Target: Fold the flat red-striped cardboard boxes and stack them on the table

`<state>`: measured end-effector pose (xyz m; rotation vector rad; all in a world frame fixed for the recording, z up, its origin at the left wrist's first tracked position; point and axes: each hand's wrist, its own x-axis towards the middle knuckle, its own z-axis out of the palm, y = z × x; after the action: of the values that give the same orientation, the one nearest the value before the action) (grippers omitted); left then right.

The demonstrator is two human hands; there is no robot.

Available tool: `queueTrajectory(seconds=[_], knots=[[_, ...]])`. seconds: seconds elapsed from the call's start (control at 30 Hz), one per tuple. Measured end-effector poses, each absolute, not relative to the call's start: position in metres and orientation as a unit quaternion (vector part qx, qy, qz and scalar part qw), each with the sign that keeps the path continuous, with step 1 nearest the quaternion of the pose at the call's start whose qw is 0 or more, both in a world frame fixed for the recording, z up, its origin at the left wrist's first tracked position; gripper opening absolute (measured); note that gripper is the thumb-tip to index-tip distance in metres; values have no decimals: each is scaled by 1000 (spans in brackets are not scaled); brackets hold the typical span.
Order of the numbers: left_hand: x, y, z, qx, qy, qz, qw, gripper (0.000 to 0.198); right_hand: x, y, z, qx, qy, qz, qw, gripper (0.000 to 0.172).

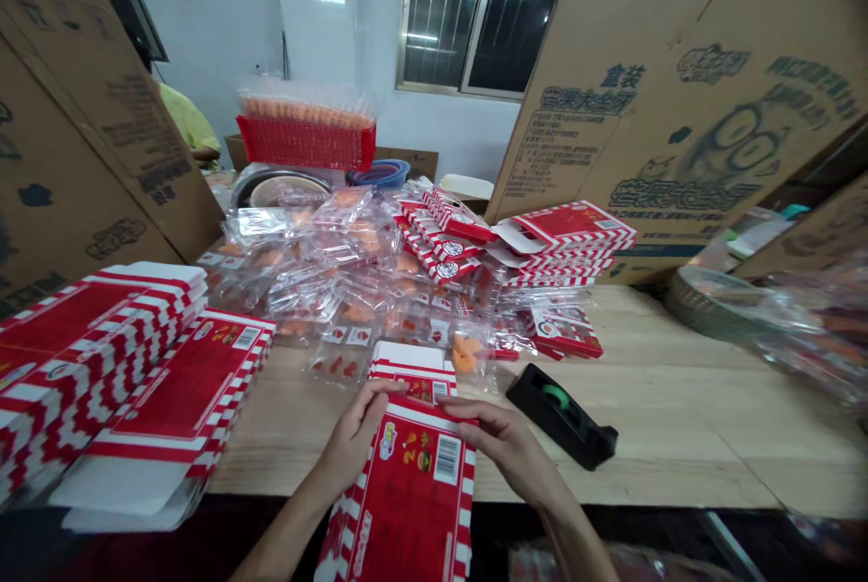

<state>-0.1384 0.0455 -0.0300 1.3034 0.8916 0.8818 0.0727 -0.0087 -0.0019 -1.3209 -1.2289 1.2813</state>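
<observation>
A flat red-and-white striped cardboard box [417, 492] with a barcode lies in front of me, its near end reaching over the table edge. My left hand [356, 428] grips its upper left corner, fingers bent along the far edge. On the upper right corner, my right hand [505, 442] is closed around the edge, thumb side near the barcode. Just beyond sits another red box with white open flaps [410, 356], partly covered by the one I hold. To the right rests a black tape dispenser [562, 415] with a green core.
Stacks of flat red boxes [136, 356] stand at left. Clear packets with orange pieces [353, 239] are heaped mid-table, beside filled boxes [444, 234] and a box pile [570, 239]. Large cartons [678, 94] flank both sides. A red basket [308, 141] and a person's yellow sleeve [186, 117] appear behind.
</observation>
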Motion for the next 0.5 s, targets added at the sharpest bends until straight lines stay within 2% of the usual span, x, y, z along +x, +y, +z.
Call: queueTrajectory(seconds=[0.13, 0.3, 0.4, 0.5], knots=[[-137, 46, -23, 552, 380, 358, 650, 24, 89, -15, -16, -577, -488, 464, 462, 40], [-146, 60, -24, 501, 413, 366, 667, 28, 187, -29, -23, -738, -372, 242, 508, 56], [-151, 66, -29, 476, 432, 372, 670, 32, 232, -46, -37, -791, -310, 209, 484, 44], [-148, 66, -33, 465, 444, 376, 667, 34, 241, -58, -56, -801, -296, 250, 456, 33]])
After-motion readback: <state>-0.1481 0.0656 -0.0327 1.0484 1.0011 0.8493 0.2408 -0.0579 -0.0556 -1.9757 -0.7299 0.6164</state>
